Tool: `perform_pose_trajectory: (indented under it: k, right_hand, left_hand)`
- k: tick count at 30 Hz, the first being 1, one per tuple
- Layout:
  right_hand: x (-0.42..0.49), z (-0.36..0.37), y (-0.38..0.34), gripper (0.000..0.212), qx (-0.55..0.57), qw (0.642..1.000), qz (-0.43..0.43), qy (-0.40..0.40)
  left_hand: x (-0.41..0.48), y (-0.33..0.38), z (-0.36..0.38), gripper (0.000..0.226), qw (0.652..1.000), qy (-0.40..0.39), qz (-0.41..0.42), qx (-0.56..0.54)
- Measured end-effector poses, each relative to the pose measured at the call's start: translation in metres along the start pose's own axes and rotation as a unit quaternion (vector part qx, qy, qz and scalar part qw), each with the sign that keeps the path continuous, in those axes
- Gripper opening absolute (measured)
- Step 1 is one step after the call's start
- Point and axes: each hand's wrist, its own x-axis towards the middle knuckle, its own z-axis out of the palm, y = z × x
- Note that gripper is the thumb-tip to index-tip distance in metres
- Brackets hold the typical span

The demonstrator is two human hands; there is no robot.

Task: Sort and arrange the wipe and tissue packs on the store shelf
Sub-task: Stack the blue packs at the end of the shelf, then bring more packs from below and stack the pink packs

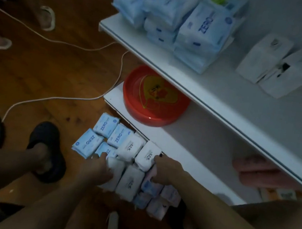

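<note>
The left hand (99, 168) grips a near white pack (116, 168); the right hand (165, 170) pinches a farther white pack (147, 156). Lifting both straight up should spare the neighbouring packs (130, 182).

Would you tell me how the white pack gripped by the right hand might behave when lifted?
The white pack looks pillowy with rounded corners, so probably soft and light. Its smooth wrapper may be slippery. The right hand grips its edge, so it might sag.
</note>
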Motion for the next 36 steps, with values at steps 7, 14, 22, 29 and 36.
perform_pose_trajectory:
  k: [7, 14, 22, 29, 36]
  right_hand:
    - [0.011, 0.035, 0.020, 0.081, 0.023, 0.991, 0.133, 0.022]
    - [-0.001, 0.067, 0.049, 0.108, -0.003, 0.989, 0.148, 0.025]
    - [0.005, 0.107, 0.057, 0.126, -0.039, 0.989, 0.137, 0.043]
    - [-0.026, 0.078, 0.075, 0.106, 0.042, 0.990, 0.124, 0.050]
    - [-0.095, -0.018, 0.086, 0.115, 0.061, 0.993, 0.062, 0.083]
  left_hand:
    - [-0.002, 0.038, 0.037, 0.058, 0.984, 0.052, 0.169, -0.003]
    - [-0.002, 0.092, 0.086, 0.090, 0.920, 0.019, 0.355, 0.165]
    - [0.008, 0.121, 0.107, 0.089, 0.883, 0.043, 0.337, 0.323]
    - [-0.007, 0.148, 0.081, 0.101, 0.894, 0.023, 0.330, 0.302]
    - [-0.047, 0.167, -0.002, 0.096, 0.897, 0.097, 0.420, 0.096]
